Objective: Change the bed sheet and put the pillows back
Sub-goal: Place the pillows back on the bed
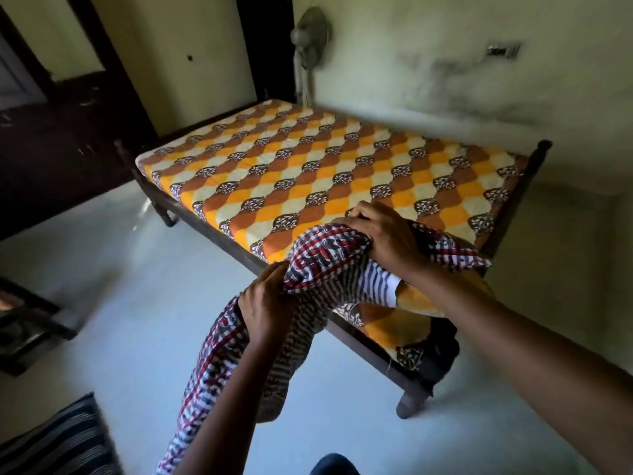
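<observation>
Both hands [265,303] [383,234] around checked sheet [327,255]

Both hands, left [265,299] and right [383,236], clutch a checked sheet [325,255] over the patterned mattress [308,166].

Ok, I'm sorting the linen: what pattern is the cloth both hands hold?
The cloth has red, white and dark checks with stripes; head view shows it best.

Both arms forward, left grip [267,303] low, right grip [387,238] higher, both tightly curled.
</observation>
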